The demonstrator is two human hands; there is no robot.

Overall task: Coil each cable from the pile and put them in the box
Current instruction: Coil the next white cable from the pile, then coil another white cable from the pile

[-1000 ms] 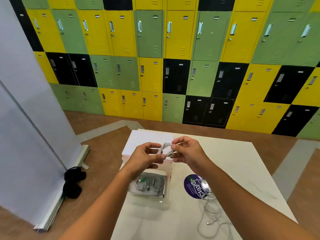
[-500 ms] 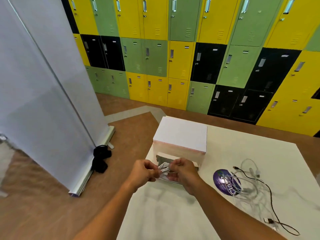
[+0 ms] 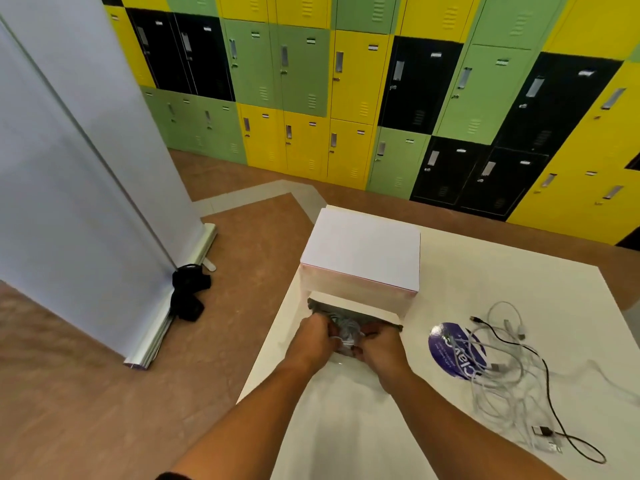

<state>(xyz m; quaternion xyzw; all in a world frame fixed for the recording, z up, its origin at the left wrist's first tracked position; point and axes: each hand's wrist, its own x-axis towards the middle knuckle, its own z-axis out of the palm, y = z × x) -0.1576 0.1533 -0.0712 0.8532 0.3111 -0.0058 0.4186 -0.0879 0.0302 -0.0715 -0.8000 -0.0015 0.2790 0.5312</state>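
Fingers [image 3: 369, 332] of both hands are curled round a small coiled white cable [image 3: 346, 337]. The left hand [image 3: 317, 337] grips its left side and the right hand [image 3: 382, 351] pinches its right side. The coil sits low between them, right at the open top of the box [image 3: 314, 304]; whether it touches the bottom I cannot tell from where I stand.

Behind everything runs a wall of lockers [image 3: 346, 81] in yellow, green and black. To the left stands a tall white roll-up banner [image 3: 69, 168] on the brown floor [image 3: 104, 410], with a black bundle [image 3: 188, 296] lying at its foot. The white table [image 3: 485, 271] fills the right side of the room. On it, at the far left corner, sits a closed white carton [image 3: 362, 251], and the low open box lies just in front of it, touching or nearly touching its near face. Well to the right of the hands lies the loose pile of cables [image 3: 502, 372], mostly white and tangled, partly covering a round purple sticker [image 3: 445, 348]. One black cable [image 3: 549, 386] snakes through the pile and trails toward the table's near edge.
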